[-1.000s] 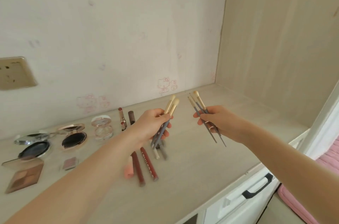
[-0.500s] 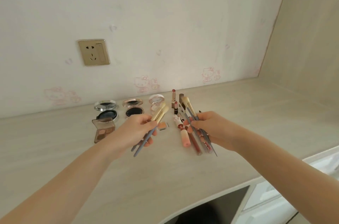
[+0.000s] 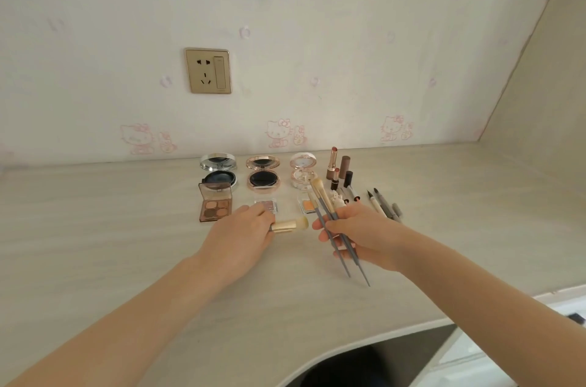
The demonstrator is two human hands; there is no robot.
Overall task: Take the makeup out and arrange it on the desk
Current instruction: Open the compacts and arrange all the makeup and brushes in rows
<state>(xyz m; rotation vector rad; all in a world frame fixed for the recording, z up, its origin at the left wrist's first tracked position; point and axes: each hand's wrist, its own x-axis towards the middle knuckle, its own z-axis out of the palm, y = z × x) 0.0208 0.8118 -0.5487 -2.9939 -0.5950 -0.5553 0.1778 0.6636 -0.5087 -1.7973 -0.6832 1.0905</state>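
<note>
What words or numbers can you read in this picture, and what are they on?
No words or numbers can be read.
Socket: a tiny mark low on it, too small to read.
White compact: a faint mark in its lid, too blurred.
Wall: only pink cat drawings, no writing.
Brush in the left hand, brushes in the right hand: no writing shows.

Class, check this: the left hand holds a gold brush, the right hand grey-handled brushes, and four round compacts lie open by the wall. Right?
No: the head view shows three open round compacts, not four. The left hand does hold the gold brush, the right hand the grey-handled brushes.
</note>
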